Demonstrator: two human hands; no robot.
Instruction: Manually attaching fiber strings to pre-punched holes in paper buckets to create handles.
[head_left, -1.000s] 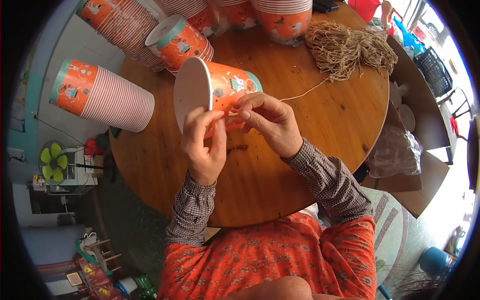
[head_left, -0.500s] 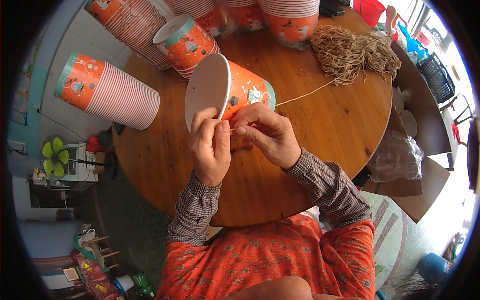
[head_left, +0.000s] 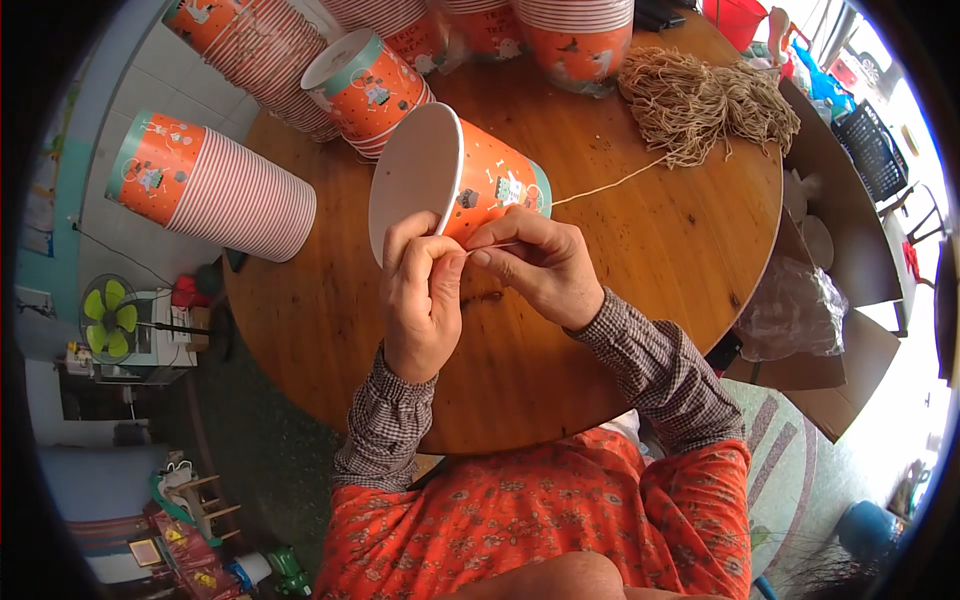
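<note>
An orange paper bucket (head_left: 490, 172) with a teal base band and small cartoon prints lies tilted in front of me, its white mouth facing left. My left hand (head_left: 422, 315) is closed at the near side of its rim, with fingertips against the mouth and thumb and index finger pinching a thin string (head_left: 492, 246). Close beside it, my right hand (head_left: 548, 268) pinches the same string between thumb and index finger. Whether the string passes through the bucket's wall is hidden by my fingers. A beige cord (head_left: 612, 186) runs from behind the bucket's base to a bundle of cords (head_left: 705, 105).
The round wooden table (head_left: 600, 390) carries nested bucket stacks: one lying at left (head_left: 240, 195), one with a smaller upright-tilted bucket (head_left: 365, 85), and others at the back (head_left: 575, 45). Right of the table stand cardboard boxes (head_left: 850, 370) with clear plastic (head_left: 795, 310). A fan (head_left: 108, 315) stands left.
My fingertips have shifted slightly, and more of the thin string shows between my hands. The bucket stays nearly in place.
</note>
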